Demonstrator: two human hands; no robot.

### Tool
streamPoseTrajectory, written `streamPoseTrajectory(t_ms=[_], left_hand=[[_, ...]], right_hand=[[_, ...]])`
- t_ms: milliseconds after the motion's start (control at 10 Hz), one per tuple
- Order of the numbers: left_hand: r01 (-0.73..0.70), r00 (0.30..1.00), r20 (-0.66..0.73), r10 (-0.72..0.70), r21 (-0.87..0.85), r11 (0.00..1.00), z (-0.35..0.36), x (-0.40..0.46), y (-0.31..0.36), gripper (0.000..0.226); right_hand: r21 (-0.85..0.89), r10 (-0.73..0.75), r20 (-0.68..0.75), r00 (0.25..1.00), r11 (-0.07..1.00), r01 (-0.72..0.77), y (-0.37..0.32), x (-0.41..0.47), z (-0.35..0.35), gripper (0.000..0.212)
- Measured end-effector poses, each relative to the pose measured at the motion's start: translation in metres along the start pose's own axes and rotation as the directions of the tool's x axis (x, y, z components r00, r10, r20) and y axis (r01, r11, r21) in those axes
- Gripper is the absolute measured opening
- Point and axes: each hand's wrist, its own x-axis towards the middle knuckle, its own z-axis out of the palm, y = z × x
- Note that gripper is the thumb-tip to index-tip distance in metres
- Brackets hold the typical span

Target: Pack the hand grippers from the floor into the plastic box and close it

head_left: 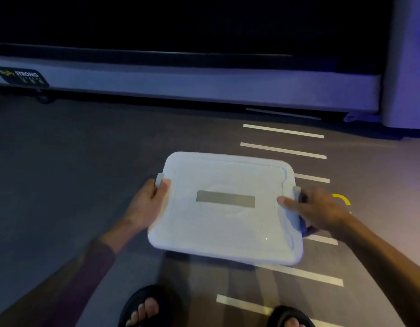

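Note:
A pale plastic box (pixel 225 227) with its lid on is held above the floor in front of me, tilted slightly. A grey rectangular label (pixel 225 199) sits at the lid's middle. My left hand (pixel 145 204) grips the left edge at the side latch (pixel 159 179), thumb on the lid. My right hand (pixel 317 208) grips the right edge by the other latch (pixel 296 191), thumb on top. Something dark blue (pixel 305 228) shows under my right hand at the box's side. No hand grippers are visible; the lid hides the inside.
Grey floor with white tape stripes (pixel 283 131) running down the right side and a yellow curved mark (pixel 343 199). A long low piece of gym equipment (pixel 180 81) with a "STRONG" label spans the back. My sandalled feet (pixel 145 308) are at the bottom.

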Motion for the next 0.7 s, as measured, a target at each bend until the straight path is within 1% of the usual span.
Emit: streamPoseTrajectory(t_ms=[100,200,300,400,500,600,700], left_hand=[[-0.003,0.997,0.075,-0.008,0.146,0.989,-0.006,0.034,0.019,0.061],[0.025,0.987,0.150,-0.057,0.208,0.978,-0.011,0.051,0.028,0.074],[0.013,0.990,0.135,-0.046,0.231,0.973,-0.004,0.052,0.029,0.059],[0.001,0.996,0.087,-0.025,0.269,0.963,0.001,0.048,0.034,0.045],[0.011,0.996,0.080,-0.034,0.275,0.961,0.003,0.044,0.041,0.049],[-0.014,0.997,0.074,-0.012,0.335,0.942,0.001,0.039,0.045,0.048],[-0.319,0.936,-0.019,0.351,0.374,0.871,-0.007,0.045,0.052,0.046]], right_hand=[[-0.014,0.002,-0.039,0.999,1.000,-0.003,-0.020,0.024,-0.007,0.046],[-0.113,-0.014,-0.094,0.995,0.994,0.003,-0.032,0.040,-0.009,0.045],[-0.350,-0.053,-0.175,0.983,0.937,-0.012,-0.040,0.046,-0.009,0.045],[-0.461,-0.093,-0.229,0.969,0.887,-0.024,-0.042,0.047,-0.004,0.042],[-0.546,-0.142,-0.237,0.961,0.838,-0.011,-0.045,0.047,0.001,0.038],[-0.463,-0.147,-0.185,0.972,0.885,0.046,-0.040,0.043,-0.013,0.039],[-0.317,-0.350,-0.271,0.897,0.912,0.260,-0.048,0.044,-0.034,0.040]])
